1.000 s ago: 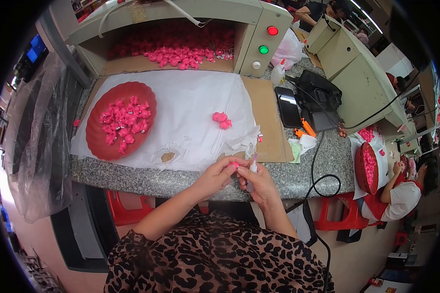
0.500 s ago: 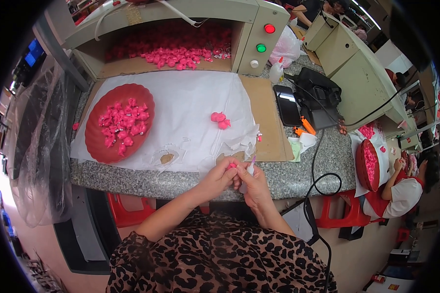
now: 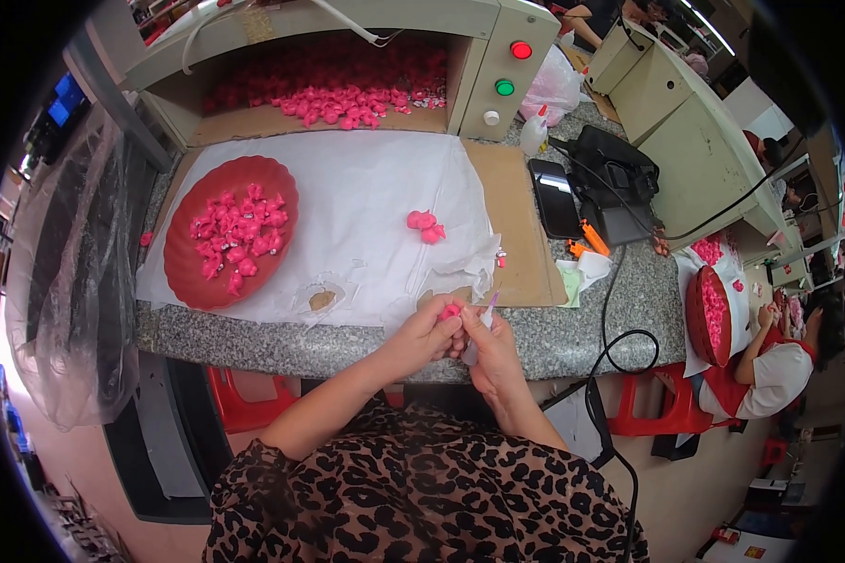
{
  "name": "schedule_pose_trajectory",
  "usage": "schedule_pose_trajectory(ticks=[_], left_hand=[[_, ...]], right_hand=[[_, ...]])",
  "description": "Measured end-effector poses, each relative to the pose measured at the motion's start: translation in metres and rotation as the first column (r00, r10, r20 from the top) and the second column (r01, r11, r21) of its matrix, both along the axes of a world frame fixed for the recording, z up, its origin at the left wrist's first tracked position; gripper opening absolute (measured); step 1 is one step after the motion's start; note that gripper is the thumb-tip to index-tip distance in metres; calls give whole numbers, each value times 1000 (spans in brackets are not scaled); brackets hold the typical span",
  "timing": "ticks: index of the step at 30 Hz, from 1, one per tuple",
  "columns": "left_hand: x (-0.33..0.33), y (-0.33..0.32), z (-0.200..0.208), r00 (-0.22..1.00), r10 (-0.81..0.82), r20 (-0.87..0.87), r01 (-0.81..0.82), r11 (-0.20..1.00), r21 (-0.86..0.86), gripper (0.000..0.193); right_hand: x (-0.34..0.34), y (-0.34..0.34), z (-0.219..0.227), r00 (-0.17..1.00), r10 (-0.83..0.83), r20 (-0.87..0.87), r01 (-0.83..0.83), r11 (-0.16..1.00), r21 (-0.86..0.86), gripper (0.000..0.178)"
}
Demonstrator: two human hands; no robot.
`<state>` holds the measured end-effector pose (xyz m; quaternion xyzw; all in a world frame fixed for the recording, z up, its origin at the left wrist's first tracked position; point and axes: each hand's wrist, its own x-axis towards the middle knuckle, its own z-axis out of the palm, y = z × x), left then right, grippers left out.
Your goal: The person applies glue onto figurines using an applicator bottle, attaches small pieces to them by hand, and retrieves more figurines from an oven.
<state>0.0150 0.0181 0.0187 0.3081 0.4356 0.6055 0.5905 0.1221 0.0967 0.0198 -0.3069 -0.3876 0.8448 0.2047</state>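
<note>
At the near edge of the bench my left hand (image 3: pixel 424 338) is closed, pinching a small pink plastic figure piece (image 3: pixel 450 311) between thumb and fingers. Close against it, my right hand (image 3: pixel 499 358) is closed around a slim white glue bottle (image 3: pixel 486 320) with a thin purplish tip pointing up and away. The fingertips of both hands meet, and much of the piece is hidden. Beyond them, a couple of pink figure pieces (image 3: pixel 426 226) lie together on white paper (image 3: pixel 347 206). To the left, a red scalloped plate (image 3: pixel 183 202) carries a heap of similar pieces.
A beige machine (image 3: pixel 497 56) with lit buttons holds many pink pieces in its opening. On the right are a white squeeze bottle (image 3: pixel 535 131), a phone (image 3: pixel 555 199), a black bag (image 3: pixel 619 174), an orange tool (image 3: pixel 591 239) and a looping black cable (image 3: pixel 619 342). Another person (image 3: pixel 769 375) sits farther right.
My hands have shifted very slightly, and a bit more of the pink piece shows above my left fingers. The bottle stays in my right hand. The other things lie as before.
</note>
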Motion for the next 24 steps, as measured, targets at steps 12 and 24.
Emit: schedule_pose_trajectory(ticks=[12, 24], left_hand=[[4, 4, 5, 996, 32, -86, -33, 999, -18, 23], [-2, 3, -4, 992, 78, -100, -75, 997, 32, 19]], right_hand=[[-1, -2, 3, 1000, -6, 5, 6, 1000, 15, 18], [-6, 0, 1, 997, -81, -4, 81, 995, -64, 18]])
